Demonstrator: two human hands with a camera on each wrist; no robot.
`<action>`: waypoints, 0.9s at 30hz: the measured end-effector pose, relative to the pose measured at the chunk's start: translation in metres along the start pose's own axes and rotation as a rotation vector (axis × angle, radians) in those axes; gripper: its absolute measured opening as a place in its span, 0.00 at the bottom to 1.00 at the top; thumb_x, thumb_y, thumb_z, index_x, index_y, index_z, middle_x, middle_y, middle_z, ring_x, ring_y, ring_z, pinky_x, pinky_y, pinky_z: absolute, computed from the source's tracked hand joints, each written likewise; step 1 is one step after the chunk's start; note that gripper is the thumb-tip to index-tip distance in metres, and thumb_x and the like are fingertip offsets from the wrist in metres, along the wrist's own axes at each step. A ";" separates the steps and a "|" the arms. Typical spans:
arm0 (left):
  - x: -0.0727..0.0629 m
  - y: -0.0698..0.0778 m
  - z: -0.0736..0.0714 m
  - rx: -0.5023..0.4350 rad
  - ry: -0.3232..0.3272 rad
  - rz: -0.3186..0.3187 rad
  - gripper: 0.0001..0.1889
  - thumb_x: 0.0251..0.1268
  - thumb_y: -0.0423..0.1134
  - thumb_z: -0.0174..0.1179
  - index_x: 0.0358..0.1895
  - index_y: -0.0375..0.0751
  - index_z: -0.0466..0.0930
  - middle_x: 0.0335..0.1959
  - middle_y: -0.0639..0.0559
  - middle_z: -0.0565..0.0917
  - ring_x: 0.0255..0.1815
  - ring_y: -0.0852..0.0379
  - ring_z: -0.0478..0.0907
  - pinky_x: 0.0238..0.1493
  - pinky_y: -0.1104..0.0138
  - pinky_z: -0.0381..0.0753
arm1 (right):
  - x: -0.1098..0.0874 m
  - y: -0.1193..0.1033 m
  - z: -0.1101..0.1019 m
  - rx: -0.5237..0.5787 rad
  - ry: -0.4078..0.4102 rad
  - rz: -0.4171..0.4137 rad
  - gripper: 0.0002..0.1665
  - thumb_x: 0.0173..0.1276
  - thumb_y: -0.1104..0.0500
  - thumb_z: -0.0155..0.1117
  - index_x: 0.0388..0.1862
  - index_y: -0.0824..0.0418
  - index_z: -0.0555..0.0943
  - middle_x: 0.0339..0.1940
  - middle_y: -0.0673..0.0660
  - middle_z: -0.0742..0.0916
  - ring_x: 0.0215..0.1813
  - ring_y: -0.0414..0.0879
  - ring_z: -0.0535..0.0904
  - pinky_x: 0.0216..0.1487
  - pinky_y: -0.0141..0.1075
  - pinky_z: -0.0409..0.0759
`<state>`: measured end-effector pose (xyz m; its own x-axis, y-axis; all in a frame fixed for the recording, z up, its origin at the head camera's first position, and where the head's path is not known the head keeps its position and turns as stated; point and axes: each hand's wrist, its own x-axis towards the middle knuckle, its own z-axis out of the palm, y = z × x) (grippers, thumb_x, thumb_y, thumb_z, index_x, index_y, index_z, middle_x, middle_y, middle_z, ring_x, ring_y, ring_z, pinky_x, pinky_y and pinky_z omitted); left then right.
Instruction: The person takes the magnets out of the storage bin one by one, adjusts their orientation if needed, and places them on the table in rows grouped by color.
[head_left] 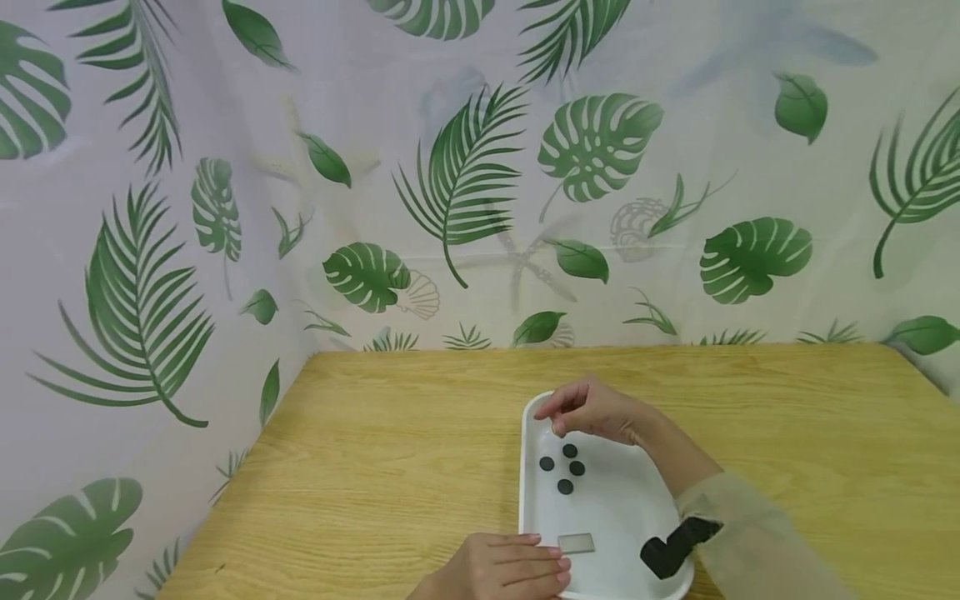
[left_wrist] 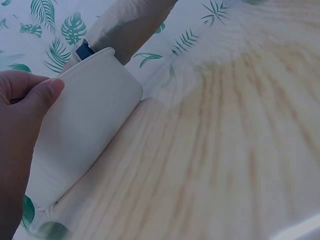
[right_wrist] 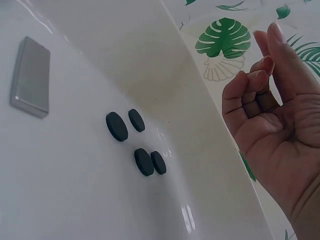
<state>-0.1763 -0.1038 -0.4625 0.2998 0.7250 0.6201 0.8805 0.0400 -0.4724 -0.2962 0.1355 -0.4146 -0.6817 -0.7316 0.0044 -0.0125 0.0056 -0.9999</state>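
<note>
Several small black round discs (head_left: pixel 565 487) lie in a loose cluster inside a white tray (head_left: pixel 630 500). Nearer the front of the tray is a flat silver-grey rectangular block (head_left: pixel 576 543). My left hand (head_left: pixel 510 568) grips the tray's left wall near its front, fingers over the rim and thumb (left_wrist: pixel 47 92) against the outside. Over the tray's far left end hovers my right hand (head_left: pixel 592 410), just beyond the discs. Its thumb and forefinger reach out with a gap between them, the other fingers curl toward the palm (right_wrist: pixel 277 132), and nothing shows in its grasp.
The tray stands on a wood-grain table (head_left: pixel 375 450). A leaf-printed cloth (head_left: pixel 480 167) hangs behind the table and along its left side. A black strap with a wrist camera (head_left: pixel 678 546) sits on the right sleeve, over the tray's right side.
</note>
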 end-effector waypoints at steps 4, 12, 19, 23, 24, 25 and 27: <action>0.000 0.001 0.000 -0.016 -0.005 -0.017 0.13 0.66 0.44 0.58 0.44 0.41 0.85 0.42 0.54 0.87 0.49 0.60 0.82 0.56 0.68 0.77 | 0.000 0.004 0.001 -0.026 -0.002 0.026 0.09 0.58 0.64 0.70 0.38 0.56 0.87 0.29 0.48 0.85 0.32 0.38 0.76 0.40 0.30 0.79; -0.001 0.002 0.000 -0.025 -0.017 -0.018 0.13 0.65 0.44 0.58 0.45 0.41 0.85 0.43 0.53 0.86 0.50 0.60 0.82 0.57 0.68 0.77 | 0.000 0.010 0.003 -0.106 -0.015 0.112 0.15 0.56 0.68 0.69 0.42 0.73 0.82 0.33 0.55 0.86 0.32 0.40 0.76 0.39 0.32 0.80; 0.001 0.004 -0.001 -0.039 -0.016 -0.044 0.13 0.64 0.45 0.59 0.44 0.41 0.85 0.42 0.54 0.87 0.49 0.61 0.82 0.57 0.69 0.77 | -0.001 0.013 0.006 -0.189 -0.053 0.128 0.13 0.55 0.69 0.69 0.40 0.73 0.83 0.32 0.56 0.86 0.30 0.39 0.75 0.35 0.29 0.78; 0.002 0.001 0.000 -0.008 0.003 -0.012 0.13 0.63 0.45 0.61 0.43 0.42 0.86 0.41 0.54 0.87 0.47 0.61 0.83 0.55 0.69 0.78 | -0.002 0.016 0.007 -0.287 -0.053 0.149 0.11 0.54 0.69 0.69 0.38 0.72 0.85 0.27 0.50 0.85 0.28 0.39 0.75 0.33 0.29 0.76; 0.002 0.000 0.000 0.007 0.008 0.002 0.13 0.63 0.46 0.61 0.42 0.42 0.86 0.40 0.55 0.87 0.47 0.61 0.83 0.54 0.69 0.79 | -0.002 0.017 0.008 -0.310 -0.049 0.162 0.10 0.53 0.69 0.70 0.37 0.71 0.85 0.26 0.50 0.85 0.28 0.39 0.75 0.32 0.29 0.76; 0.002 -0.001 0.000 0.018 0.014 0.012 0.13 0.62 0.46 0.61 0.42 0.42 0.86 0.40 0.55 0.87 0.46 0.61 0.83 0.54 0.68 0.79 | -0.002 0.017 0.008 -0.328 -0.045 0.172 0.10 0.53 0.68 0.70 0.36 0.70 0.86 0.26 0.50 0.85 0.27 0.39 0.75 0.31 0.29 0.76; 0.003 -0.001 0.001 0.024 0.021 0.015 0.13 0.62 0.46 0.62 0.42 0.42 0.86 0.40 0.55 0.87 0.46 0.61 0.83 0.54 0.68 0.79 | -0.002 0.018 0.009 -0.346 -0.041 0.194 0.09 0.53 0.68 0.71 0.35 0.69 0.86 0.27 0.52 0.86 0.27 0.40 0.76 0.31 0.30 0.77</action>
<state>-0.1766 -0.1015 -0.4609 0.3208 0.7112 0.6255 0.8666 0.0461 -0.4969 -0.2884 0.1307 -0.4329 -0.6656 -0.7213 -0.1918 -0.1371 0.3707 -0.9186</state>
